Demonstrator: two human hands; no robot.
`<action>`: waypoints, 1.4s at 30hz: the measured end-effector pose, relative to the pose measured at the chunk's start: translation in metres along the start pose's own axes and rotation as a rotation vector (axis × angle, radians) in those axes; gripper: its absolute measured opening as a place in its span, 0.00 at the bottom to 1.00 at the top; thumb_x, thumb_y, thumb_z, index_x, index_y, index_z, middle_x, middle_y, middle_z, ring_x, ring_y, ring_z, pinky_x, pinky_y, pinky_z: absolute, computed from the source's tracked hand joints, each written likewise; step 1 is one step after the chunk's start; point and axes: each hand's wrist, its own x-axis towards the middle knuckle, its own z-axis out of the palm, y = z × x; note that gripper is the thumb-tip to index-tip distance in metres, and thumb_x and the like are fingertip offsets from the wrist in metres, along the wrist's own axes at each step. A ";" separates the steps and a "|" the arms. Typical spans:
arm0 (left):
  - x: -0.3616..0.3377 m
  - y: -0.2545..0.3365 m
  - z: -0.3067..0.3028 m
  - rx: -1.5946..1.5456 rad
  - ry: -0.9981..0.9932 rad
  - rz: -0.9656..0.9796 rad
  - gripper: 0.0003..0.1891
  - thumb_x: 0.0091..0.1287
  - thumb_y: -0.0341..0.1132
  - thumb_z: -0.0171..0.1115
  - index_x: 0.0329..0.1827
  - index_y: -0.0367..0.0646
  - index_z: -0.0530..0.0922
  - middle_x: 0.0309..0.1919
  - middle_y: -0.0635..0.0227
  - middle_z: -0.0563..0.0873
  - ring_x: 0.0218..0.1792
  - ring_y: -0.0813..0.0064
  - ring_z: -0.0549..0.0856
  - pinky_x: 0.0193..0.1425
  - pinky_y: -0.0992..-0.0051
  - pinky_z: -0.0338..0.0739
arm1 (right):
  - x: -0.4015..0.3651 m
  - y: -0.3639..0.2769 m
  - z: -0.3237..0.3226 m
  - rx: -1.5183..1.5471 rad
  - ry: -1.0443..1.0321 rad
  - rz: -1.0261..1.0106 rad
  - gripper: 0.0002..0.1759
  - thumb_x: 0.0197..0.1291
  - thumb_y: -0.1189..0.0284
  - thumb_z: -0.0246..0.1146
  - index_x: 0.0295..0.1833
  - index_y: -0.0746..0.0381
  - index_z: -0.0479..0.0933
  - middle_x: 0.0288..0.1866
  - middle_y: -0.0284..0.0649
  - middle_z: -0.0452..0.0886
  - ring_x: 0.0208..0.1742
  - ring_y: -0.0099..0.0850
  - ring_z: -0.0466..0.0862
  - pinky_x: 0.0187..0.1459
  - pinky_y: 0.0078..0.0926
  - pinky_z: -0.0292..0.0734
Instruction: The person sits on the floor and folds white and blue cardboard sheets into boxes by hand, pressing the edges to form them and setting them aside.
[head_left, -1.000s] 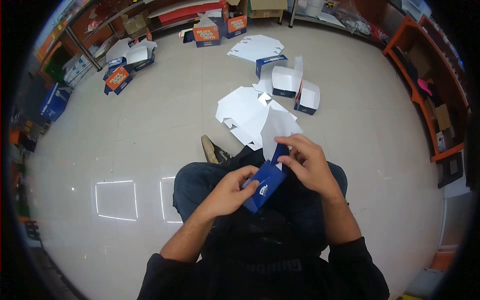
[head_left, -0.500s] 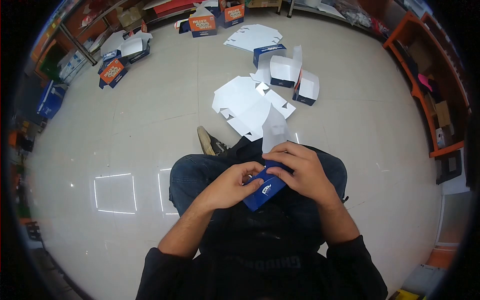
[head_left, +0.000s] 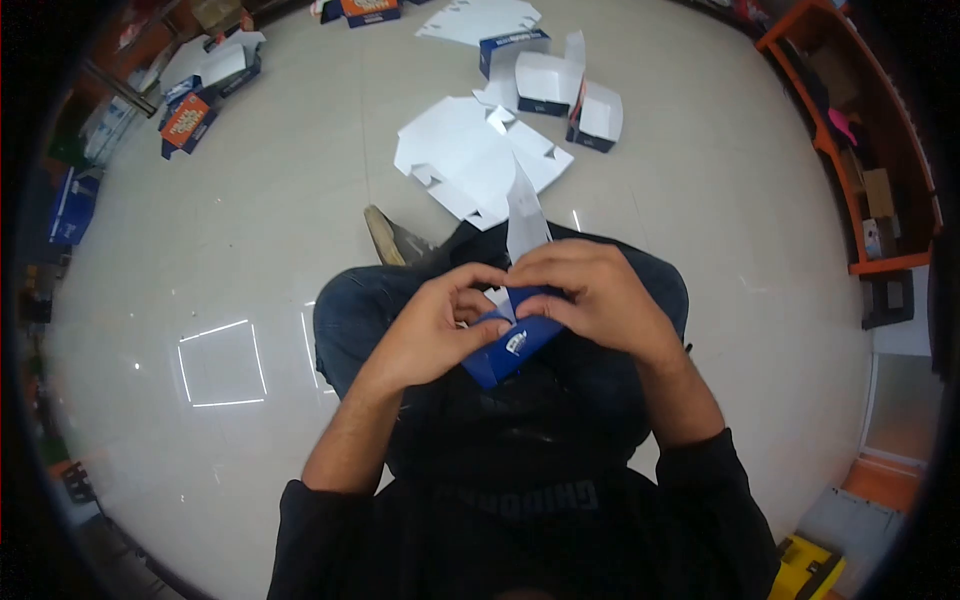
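A blue cardboard box (head_left: 498,362) with a small white logo is held over my lap, partly folded, its white inner flap standing up at the far side. My left hand (head_left: 440,325) grips its left part, thumb on the outer wall near the logo and fingers bent over the edge. My right hand (head_left: 595,295) pinches the right part, thumb below and fingers over the top. Both thumbs lie close together at the near wall. The box's inside is mostly hidden by my fingers.
Flat white box blanks (head_left: 470,160) lie on the floor beyond my legs. Folded boxes (head_left: 548,82) stand behind them, and more (head_left: 188,122) sit at the far left. An orange shelf (head_left: 825,130) runs along the right. A shoe (head_left: 395,238) rests in front.
My head view has tilted, so the floor items sit higher in the picture. Both hands stay on the box; the fingers have shifted slightly and a white inner part now shows between them.
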 end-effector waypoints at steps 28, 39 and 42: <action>0.139 -0.043 -0.189 0.415 1.083 0.629 0.07 0.65 0.28 0.69 0.44 0.38 0.83 0.34 0.65 0.87 0.35 0.75 0.84 0.40 0.73 0.77 | 0.034 0.256 0.059 0.020 0.185 0.740 0.34 0.62 0.56 0.69 0.68 0.63 0.73 0.44 0.50 0.86 0.44 0.42 0.86 0.51 0.37 0.80; 0.185 -0.156 -0.245 1.197 1.003 0.011 0.23 0.61 0.35 0.70 0.62 0.51 0.81 0.66 0.68 0.81 0.62 0.57 0.78 0.65 0.55 0.75 | 0.050 0.307 0.093 0.517 0.212 0.995 0.19 0.68 0.62 0.62 0.59 0.62 0.81 0.34 0.34 0.80 0.31 0.24 0.78 0.30 0.26 0.76; 0.180 -0.149 -0.230 1.110 0.990 -0.141 0.33 0.61 0.43 0.71 0.71 0.49 0.74 0.77 0.52 0.64 0.74 0.42 0.63 0.73 0.45 0.66 | 0.050 0.309 0.091 0.535 0.317 0.909 0.19 0.67 0.69 0.67 0.61 0.65 0.80 0.41 0.34 0.81 0.36 0.23 0.80 0.33 0.19 0.76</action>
